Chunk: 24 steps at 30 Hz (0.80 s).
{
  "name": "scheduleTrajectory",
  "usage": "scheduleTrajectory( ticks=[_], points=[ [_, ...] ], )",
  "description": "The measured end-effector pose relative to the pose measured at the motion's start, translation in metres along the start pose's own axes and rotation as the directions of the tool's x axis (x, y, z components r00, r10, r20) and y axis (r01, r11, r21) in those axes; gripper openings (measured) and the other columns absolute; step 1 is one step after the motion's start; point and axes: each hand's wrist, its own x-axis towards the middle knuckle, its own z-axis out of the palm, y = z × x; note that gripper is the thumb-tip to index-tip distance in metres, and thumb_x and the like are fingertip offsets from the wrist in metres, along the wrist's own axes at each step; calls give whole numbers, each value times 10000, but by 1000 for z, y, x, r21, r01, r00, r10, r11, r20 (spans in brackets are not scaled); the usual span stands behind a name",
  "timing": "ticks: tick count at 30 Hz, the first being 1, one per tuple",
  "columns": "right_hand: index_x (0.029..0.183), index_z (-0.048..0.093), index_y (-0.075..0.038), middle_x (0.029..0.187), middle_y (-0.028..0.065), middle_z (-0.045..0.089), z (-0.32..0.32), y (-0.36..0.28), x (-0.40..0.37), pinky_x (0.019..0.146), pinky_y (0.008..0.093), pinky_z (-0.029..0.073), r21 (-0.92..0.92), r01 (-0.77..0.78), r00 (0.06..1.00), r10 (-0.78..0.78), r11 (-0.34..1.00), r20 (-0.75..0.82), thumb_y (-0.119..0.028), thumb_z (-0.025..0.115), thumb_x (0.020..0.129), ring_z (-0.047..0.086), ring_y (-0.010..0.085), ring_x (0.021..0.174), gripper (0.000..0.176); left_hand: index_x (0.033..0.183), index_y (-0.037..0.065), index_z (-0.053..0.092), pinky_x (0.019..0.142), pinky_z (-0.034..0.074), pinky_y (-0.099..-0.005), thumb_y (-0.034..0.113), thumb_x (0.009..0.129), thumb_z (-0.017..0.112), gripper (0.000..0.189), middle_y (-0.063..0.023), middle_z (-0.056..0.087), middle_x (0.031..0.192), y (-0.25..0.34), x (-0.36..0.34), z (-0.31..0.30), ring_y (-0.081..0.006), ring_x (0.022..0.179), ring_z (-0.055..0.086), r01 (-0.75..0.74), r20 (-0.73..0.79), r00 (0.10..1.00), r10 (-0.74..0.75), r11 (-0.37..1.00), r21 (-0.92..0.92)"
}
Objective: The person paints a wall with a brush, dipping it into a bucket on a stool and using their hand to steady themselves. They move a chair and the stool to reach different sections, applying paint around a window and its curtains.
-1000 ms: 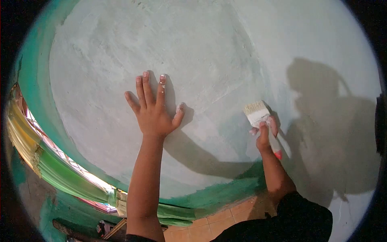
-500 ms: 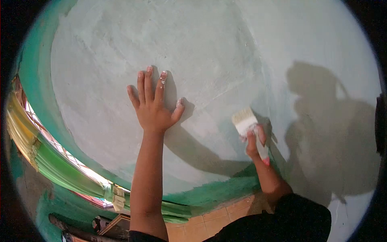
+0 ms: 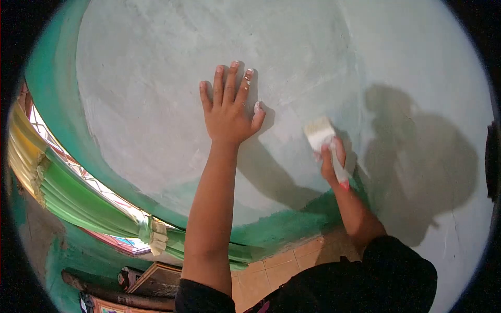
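My left hand (image 3: 229, 117) lies flat against the wall (image 3: 156, 94), fingers spread, with white paint on the fingertips and thumb. To its lower right, my right hand (image 3: 332, 156) is closed round the handle of a paintbrush (image 3: 320, 134). The brush is wide and flat, its head coated white and its handle tipped pink-red. Its bristles point up and to the left, at the wall's surface. Pale whitish paint covers most of the wall. A band of green (image 3: 292, 224) shows along the bottom and another on the left.
A green and yellow curtain (image 3: 83, 193) hangs by a window at the lower left. Below it stand a wooden frame (image 3: 156, 279) and other furniture. Orange floor tiles (image 3: 282, 274) show at the bottom. My shadow (image 3: 417, 156) falls on the wall at right.
Against the wall, my left hand appears further up and to the right. My right hand with the paintbrush sits slightly higher in view. The camera view has shifted somewhat.
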Motion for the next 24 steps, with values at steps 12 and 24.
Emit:
scheduleTrajectory(
  ticks=[12,24],
  points=[
    [1029,561,-29,895,38,597,72,-108,50,659,262,484,14,-92,992,93,996,-86,-184,565,908,557,105,800,197,1326,249,496,1135,95,-508,360,700,554,639,-7,301,1494,-6,-28,-10,-224,1396,231,-87,132,986,100,991,-102],
    [1062,535,4,911,102,618,110,-74,-50,693,298,485,-302,-88,996,92,949,0,-145,550,903,586,158,786,218,1282,254,523,1098,215,-527,254,699,668,601,26,345,1461,-77,-115,-52,-196,1371,274,-198,199,952,234,962,-187]
  ],
)
